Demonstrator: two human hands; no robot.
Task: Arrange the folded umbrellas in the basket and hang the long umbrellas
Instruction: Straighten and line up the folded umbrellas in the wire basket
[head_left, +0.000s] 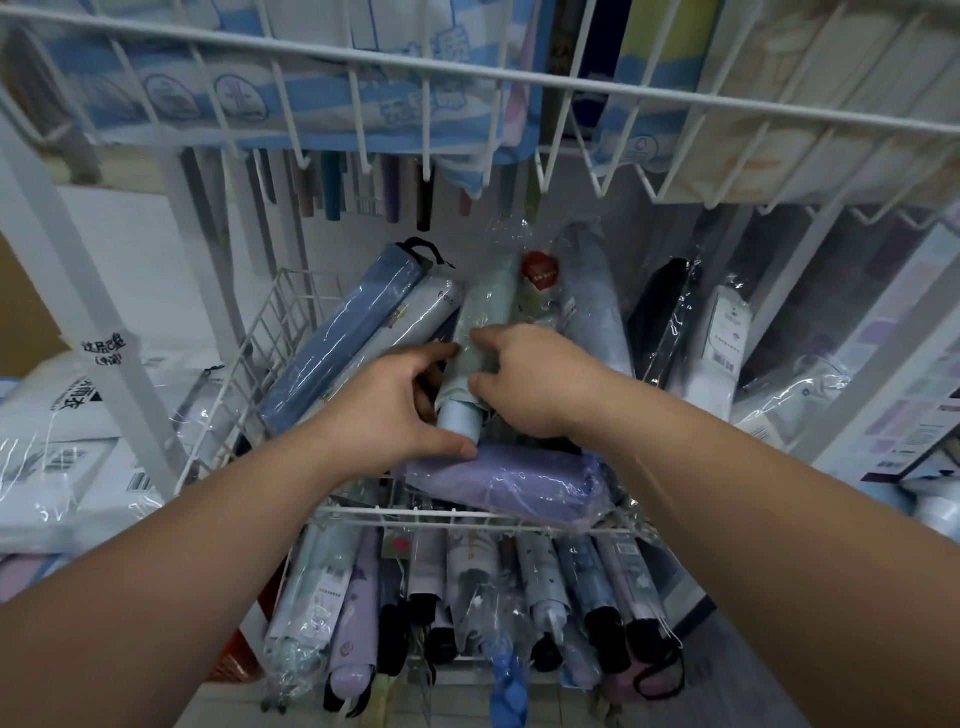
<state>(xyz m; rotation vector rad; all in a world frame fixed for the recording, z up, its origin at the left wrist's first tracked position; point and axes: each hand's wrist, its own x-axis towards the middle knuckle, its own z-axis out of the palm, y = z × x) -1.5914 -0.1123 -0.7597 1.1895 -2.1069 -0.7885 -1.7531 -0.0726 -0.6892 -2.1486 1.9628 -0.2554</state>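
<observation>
1. L hand (395, 400): fingers (441, 356) curled over the lower end of the mint umbrella (485, 306), thumb underneath. I log this as grasping.
2. R hand (530, 384): fingers (491, 338) and thumb clamped on the same umbrella from the other side, just above the L hand. Also grasping. Both forearms reach in from the bottom of my feed.
3. Mint umbrella: folded, in clear plastic wrap, pale blue handle end nearest me. It's inside the wire basket (270, 322), approx. mid-row, pointing away from me.
4. Lilac umbrella (519, 478): folded, wrapped, lying crosswise along the basket's front rail, touching the L thumb.
5. Blue umbrella (353, 332) and grey-white umbrella (410, 322): side by side, left of the mint one, tilted toward the basket's left wall.
6. Pale blue umbrella (592, 301): right of the mint one. A black umbrella (660, 317) leans further right, near the basket's right edge.
7. Lower row of folded umbrellas (467, 597): below the basket front, handles toward me, mixed colours.
8. Long umbrellas (332, 187): hanging behind the basket, only the lower parts visible to me.
9. Upper wire shelf (467, 73): overhead, holding blue-and-white packs.
10. Bagged packs (62, 426) at left, boxes (893, 374) at right. Contents unreadable from my end.
</observation>
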